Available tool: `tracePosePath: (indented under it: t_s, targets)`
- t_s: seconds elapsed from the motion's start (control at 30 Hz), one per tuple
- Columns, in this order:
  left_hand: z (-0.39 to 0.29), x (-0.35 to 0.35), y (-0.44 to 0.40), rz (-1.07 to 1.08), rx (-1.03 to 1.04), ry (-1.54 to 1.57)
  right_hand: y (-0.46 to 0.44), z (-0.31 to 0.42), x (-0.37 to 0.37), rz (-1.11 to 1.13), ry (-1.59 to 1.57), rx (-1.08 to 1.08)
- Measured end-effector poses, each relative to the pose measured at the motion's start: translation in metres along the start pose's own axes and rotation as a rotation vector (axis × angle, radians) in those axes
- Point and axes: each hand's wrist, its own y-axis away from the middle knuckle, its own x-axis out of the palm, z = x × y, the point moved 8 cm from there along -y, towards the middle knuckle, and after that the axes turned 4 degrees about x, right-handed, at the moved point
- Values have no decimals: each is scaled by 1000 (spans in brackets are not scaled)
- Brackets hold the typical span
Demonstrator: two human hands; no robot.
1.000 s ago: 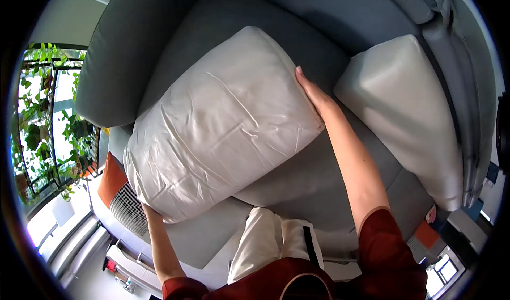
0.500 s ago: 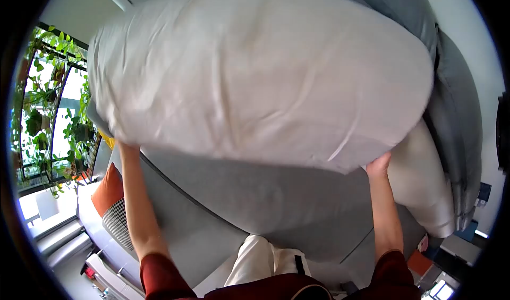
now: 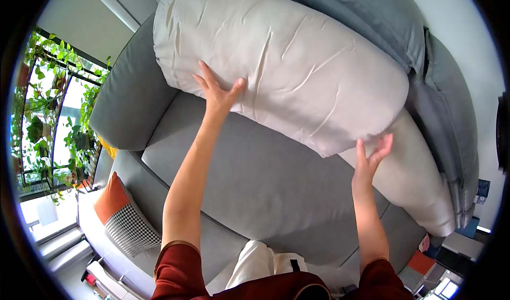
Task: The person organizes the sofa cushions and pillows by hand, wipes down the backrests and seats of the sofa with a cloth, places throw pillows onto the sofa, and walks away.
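The long beige sofa cushion (image 3: 297,66) sits at the rear of the grey sofa seat (image 3: 249,167), leaning along the grey backrest (image 3: 366,18), with its left end beside the armrest (image 3: 127,87) and its right end overlapping a second beige cushion (image 3: 417,178) in the view. The left hand (image 3: 217,94) has its fingers spread against the front face near the lower edge, pressing rather than grasping. The right hand (image 3: 370,161) is ungrasped too, thumb and fingers parted at the lower right corner; whether they touch the cover cannot be told. The cushion looks bulky yet fairly light, soft and yielding, with a smooth, creased cover that may slide under a flat palm; nothing about it seems fragile. The best hold would probably be at both ends or the lower corners, pinching into the filling. Its long axis follows the backrest, slanting from upper left to lower right, so the right end points nearer the person; the broad wrinkled face is turned toward the person.
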Motion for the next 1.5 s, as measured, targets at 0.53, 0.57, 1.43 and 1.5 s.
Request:
tracePosePath:
  t_s: [0.53, 0.57, 1.43, 1.5]
  targets:
    - [41, 130, -79, 145, 164, -203, -124, 27, 48, -209, 1360, -973]
    - [48, 127, -75, 229, 102, -118, -121, 25, 48, -201, 1339, -953]
    - [-107, 267, 135, 621, -465, 610, -88, 8, -182, -309, 1371, -696]
    - [-91, 306, 136, 551, -677, 301, -106, -7, -190, -272, 1351, -685]
